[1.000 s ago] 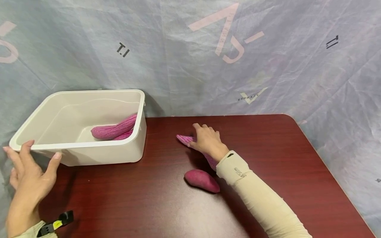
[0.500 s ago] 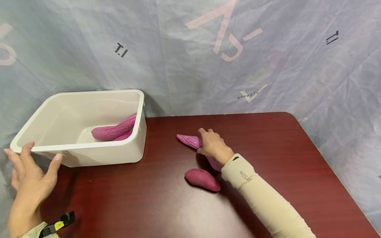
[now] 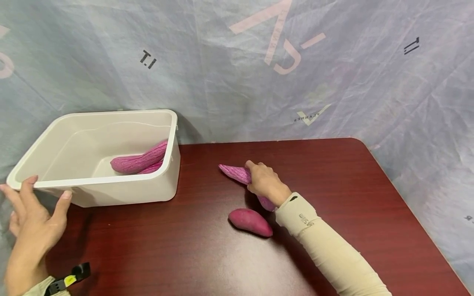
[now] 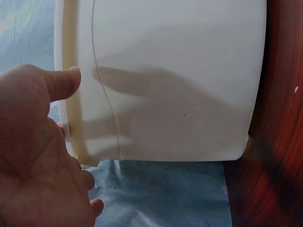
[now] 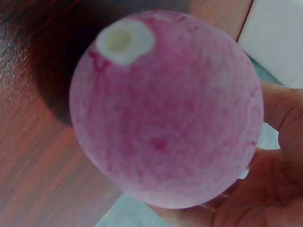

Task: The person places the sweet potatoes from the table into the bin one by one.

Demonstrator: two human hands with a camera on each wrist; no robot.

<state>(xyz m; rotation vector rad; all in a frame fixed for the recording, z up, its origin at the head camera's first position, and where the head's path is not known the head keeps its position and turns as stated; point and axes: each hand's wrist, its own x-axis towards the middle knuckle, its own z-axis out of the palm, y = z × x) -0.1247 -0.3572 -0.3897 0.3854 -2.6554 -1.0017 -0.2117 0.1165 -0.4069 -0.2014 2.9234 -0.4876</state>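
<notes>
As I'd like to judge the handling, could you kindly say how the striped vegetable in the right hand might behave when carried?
The striped vegetable may pull down toward its blunt end, which looks thicker than the pointed tip. It seems stiff, as the tip shows no droop beyond the right hand. Released, it might roll, since the blunt end looks round.

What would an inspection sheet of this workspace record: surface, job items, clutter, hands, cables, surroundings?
Surface: dark red-brown table, glossy, with glare.
Job items: veined purple vegetable in hand; at least two similar vegetables inside white bin; smooth purple root on the table.
Clutter: tiny pale speck on the table.
Left hand: at the bin's near-left rim, fingers spread.
Right hand: grips the veined vegetable.
Cables: nothing seen.
Surroundings: grey-blue printed sheet behind.
</notes>
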